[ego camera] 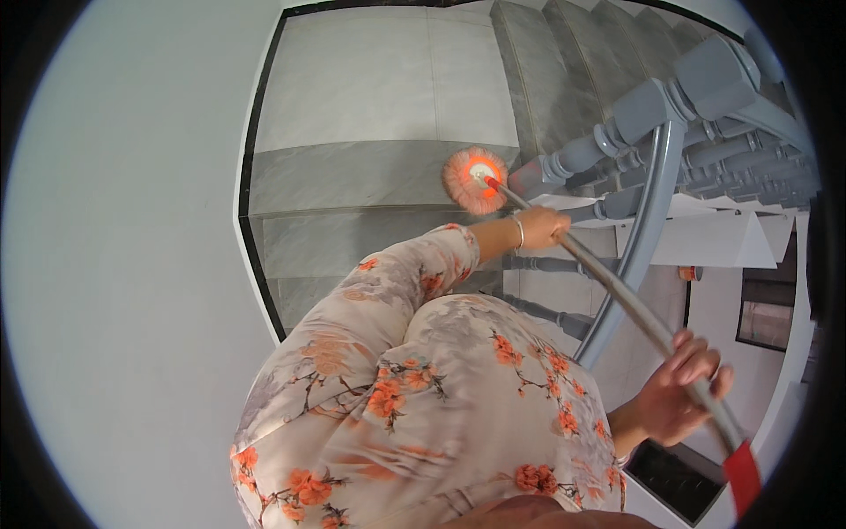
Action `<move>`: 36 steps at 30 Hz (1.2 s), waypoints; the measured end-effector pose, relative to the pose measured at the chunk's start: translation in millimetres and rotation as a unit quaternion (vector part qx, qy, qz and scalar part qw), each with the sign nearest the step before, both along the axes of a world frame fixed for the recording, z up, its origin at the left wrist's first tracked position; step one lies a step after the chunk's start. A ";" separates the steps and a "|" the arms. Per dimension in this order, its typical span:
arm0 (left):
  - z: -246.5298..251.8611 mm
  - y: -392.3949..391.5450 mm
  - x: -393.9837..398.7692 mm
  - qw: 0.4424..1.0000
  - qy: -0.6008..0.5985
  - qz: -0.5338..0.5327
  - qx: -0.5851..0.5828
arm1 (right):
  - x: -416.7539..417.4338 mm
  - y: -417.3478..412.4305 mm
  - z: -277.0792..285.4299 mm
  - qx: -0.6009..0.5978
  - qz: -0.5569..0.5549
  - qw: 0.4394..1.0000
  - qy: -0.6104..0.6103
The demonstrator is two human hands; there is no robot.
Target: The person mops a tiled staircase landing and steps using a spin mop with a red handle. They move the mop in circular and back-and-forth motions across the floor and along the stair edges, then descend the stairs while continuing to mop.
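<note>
My left hand (544,227), with a bracelet at its wrist, is closed around the metal pole of a round mop (611,284), not far above the mop head. My right hand (684,390) grips the same pole higher up, near its red handle end (743,477). At the pole's lower end, the orange-and-white fringed mop head (474,180) lies against a grey stair tread (344,175) beside the foot of a baluster. Floral sleeves and clothing cover the lower middle of the view.
A grey-blue newel post (641,109), balusters and a curved handrail (651,218) stand on the right. More grey steps (575,66) lie at the top right, beside a pale landing (377,79). A plain wall (132,231) with black skirting runs down the left.
</note>
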State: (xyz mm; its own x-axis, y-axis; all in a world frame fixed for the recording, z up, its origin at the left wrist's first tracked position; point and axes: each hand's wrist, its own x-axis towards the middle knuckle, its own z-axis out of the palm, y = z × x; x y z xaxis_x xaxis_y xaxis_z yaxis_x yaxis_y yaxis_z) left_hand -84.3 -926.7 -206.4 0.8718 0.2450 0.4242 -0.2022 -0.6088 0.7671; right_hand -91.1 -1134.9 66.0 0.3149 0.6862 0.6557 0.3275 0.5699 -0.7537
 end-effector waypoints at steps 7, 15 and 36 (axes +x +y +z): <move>-28.0 49.3 -17.8 0.996 0.032 0.082 0.019 | -15.7 21.6 -3.2 -0.050 -0.042 0.989 -0.132; -18.2 29.8 -123.3 0.961 0.068 0.269 0.021 | -28.5 35.8 3.0 0.061 0.031 0.990 -0.127; -26.4 58.2 -35.6 0.967 0.168 0.184 0.048 | -1.5 -18.6 23.4 0.034 -0.037 0.997 -0.056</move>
